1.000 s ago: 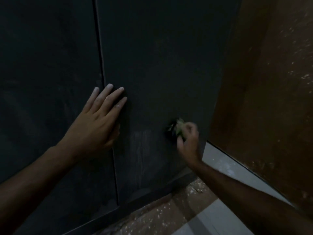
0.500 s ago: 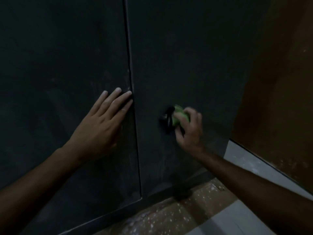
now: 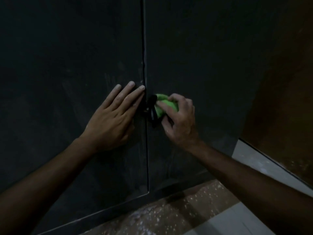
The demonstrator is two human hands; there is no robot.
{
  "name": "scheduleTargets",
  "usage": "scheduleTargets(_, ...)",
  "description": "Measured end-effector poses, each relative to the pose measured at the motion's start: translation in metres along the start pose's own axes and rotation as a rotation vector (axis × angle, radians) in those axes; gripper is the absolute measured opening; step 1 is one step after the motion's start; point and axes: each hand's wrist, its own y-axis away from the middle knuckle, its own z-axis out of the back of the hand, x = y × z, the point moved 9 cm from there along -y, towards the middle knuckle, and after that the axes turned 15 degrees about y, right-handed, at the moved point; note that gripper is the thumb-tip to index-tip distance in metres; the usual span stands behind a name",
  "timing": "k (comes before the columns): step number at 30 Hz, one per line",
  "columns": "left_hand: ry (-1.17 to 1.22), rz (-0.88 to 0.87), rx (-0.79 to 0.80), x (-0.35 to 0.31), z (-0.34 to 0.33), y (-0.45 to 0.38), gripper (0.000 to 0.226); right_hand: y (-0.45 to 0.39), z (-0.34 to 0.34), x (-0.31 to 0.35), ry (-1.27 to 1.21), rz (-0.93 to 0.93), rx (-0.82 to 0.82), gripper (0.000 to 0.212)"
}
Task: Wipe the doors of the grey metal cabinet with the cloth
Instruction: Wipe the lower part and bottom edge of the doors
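At frame centre, right hand (image 3: 179, 119) gripped bunched green cloth (image 3: 165, 106) against right door (image 3: 194, 56) beside the seam; left hand (image 3: 112, 121) lay flat, fingers straight, on left door (image 3: 67, 65). Streaks low down; upper panels looked unwiped, likely midway.

One head-worn view looks forward and down, close to the grey metal cabinet (image 3: 186, 48) doors, speckled floor (image 3: 169, 216) nearest.

no readable text, labels, brands, numbers, signs anywhere
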Motion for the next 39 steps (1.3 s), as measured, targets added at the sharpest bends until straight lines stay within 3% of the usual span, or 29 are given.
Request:
scheduleTargets(1,-0.002,-0.002,-0.004,-0.001,0.000,-0.001,0.075,-0.001,0.002,0.006,0.003,-0.025,-0.027,0.056)
scheduleTargets(3,-0.006,0.000,-0.012,-0.001,0.000,-0.001,0.076,0.036,-0.012,0.035,0.052,0.207,-0.009,0.047)
scheduleTargets(5,-0.009,-0.002,-0.006,-0.002,0.000,-0.001,0.077,0.109,-0.046,0.050,0.117,0.608,0.206,0.046)
scheduleTargets(7,-0.012,-0.010,0.006,-0.001,-0.001,-0.001,0.076,0.156,-0.067,0.019,0.174,0.758,0.417,0.049)
scheduleTargets(9,-0.019,-0.017,0.008,0.000,0.000,0.000,0.075,0.149,-0.060,-0.024,0.213,0.632,0.392,0.054)
scheduleTargets(11,-0.034,-0.018,0.015,0.000,-0.002,0.001,0.075,0.117,-0.039,-0.061,0.240,0.347,0.298,0.061)
scheduleTargets(14,-0.056,-0.010,0.019,-0.002,-0.006,-0.001,0.078,0.078,-0.016,-0.068,0.191,-0.023,0.138,0.053)
scheduleTargets(16,-0.052,-0.005,0.009,-0.003,-0.005,-0.004,0.079,0.081,-0.019,-0.033,0.164,0.090,0.077,0.046)
scheduleTargets(19,-0.025,-0.011,-0.015,-0.002,-0.002,-0.001,0.076,0.137,-0.047,-0.014,0.243,0.525,0.311,0.039)
scheduleTargets(21,-0.021,-0.022,-0.017,-0.002,-0.001,0.000,0.074,0.151,-0.049,-0.052,0.299,0.526,0.390,0.038)
scheduleTargets(23,-0.022,-0.026,-0.008,-0.001,-0.002,0.000,0.074,0.141,-0.039,-0.096,0.342,0.322,0.396,0.057)
scheduleTargets(25,-0.028,-0.029,0.000,-0.001,-0.003,0.000,0.075,0.126,-0.027,-0.141,0.316,-0.006,0.417,0.070)
scheduleTargets(31,-0.014,-0.017,-0.043,-0.003,-0.002,-0.003,0.076,0.096,0.009,-0.203,-0.199,-0.854,0.197,0.059)
scheduleTargets(35,-0.001,-0.009,-0.054,-0.002,-0.003,-0.003,0.076,0.085,0.014,-0.227,-0.652,-1.416,-0.185,0.034)
scheduleTargets(37,0.005,-0.004,-0.067,-0.003,-0.002,-0.004,0.074,0.077,0.002,-0.212,-0.949,-1.515,-0.227,0.031)
scheduleTargets(39,0.007,0.000,-0.077,-0.003,-0.002,-0.004,0.073,0.061,-0.004,-0.190,-1.080,-1.437,-0.185,0.033)
